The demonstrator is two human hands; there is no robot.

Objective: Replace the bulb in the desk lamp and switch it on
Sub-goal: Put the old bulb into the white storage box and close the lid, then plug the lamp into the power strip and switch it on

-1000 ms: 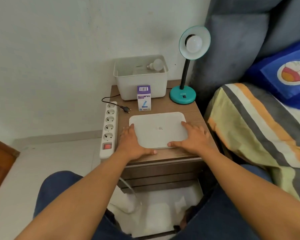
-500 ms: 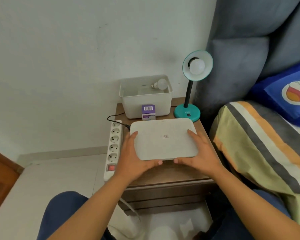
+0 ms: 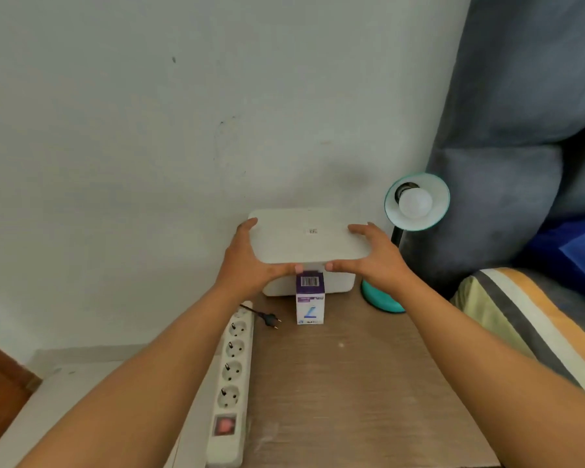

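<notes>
A teal desk lamp (image 3: 416,204) stands at the back right of the wooden bedside table (image 3: 352,383), with a white bulb (image 3: 415,204) in its shade. Both hands hold a flat white lid (image 3: 309,236) over the white storage box (image 3: 338,283) at the back of the table. My left hand (image 3: 250,265) grips the lid's left side and my right hand (image 3: 372,258) its right side. The lid hides the box's inside. A small purple and white bulb carton (image 3: 310,297) stands in front of the box.
A white power strip (image 3: 232,383) with a red switch lies along the table's left edge, and the lamp's loose black plug (image 3: 271,320) rests beside it. A grey headboard (image 3: 507,130) and a striped bed cover (image 3: 534,325) are to the right. The wall is close behind.
Both hands lifted the white lid from the front of the table and carried it back over the box. The spare bulb seen in the box is now covered.
</notes>
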